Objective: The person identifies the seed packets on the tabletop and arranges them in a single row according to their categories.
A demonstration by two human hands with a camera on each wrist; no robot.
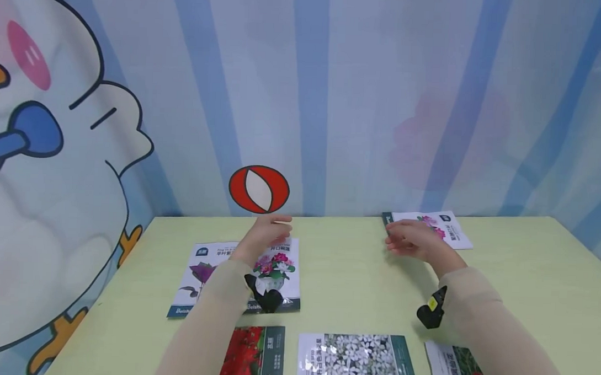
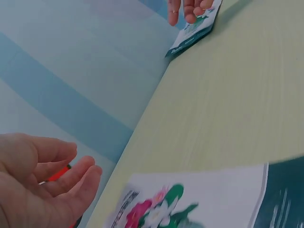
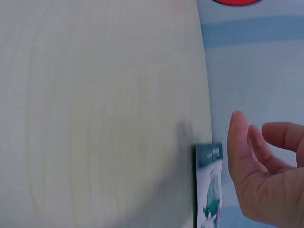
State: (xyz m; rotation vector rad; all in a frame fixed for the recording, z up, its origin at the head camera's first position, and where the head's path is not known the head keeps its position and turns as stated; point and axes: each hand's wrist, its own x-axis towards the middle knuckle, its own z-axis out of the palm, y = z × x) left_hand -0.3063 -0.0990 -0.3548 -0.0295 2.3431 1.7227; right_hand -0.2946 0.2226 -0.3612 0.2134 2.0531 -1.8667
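Observation:
My left hand (image 1: 265, 238) hovers over two seed packets at the left of the table, fingers loosely bent with nothing in them. Under it lies a packet with pink flowers in a pot (image 1: 277, 272), beside a packet with a purple flower (image 1: 201, 272). Above another pink-flower packet (image 1: 454, 230) at the back edge is my right hand (image 1: 415, 240), its fingers loosely curved and holding nothing. In the right wrist view that packet (image 3: 209, 190) lies beyond the thumb, apart from the hand.
Along the front lie a red-flower packet (image 1: 247, 355), a white-flower packet (image 1: 359, 360) and one partly hidden by the right sleeve (image 1: 455, 367). The pale yellow table (image 1: 347, 277) meets a blue striped curtain (image 1: 353, 101) at the back. A cartoon bird (image 1: 46, 217) is printed at the left.

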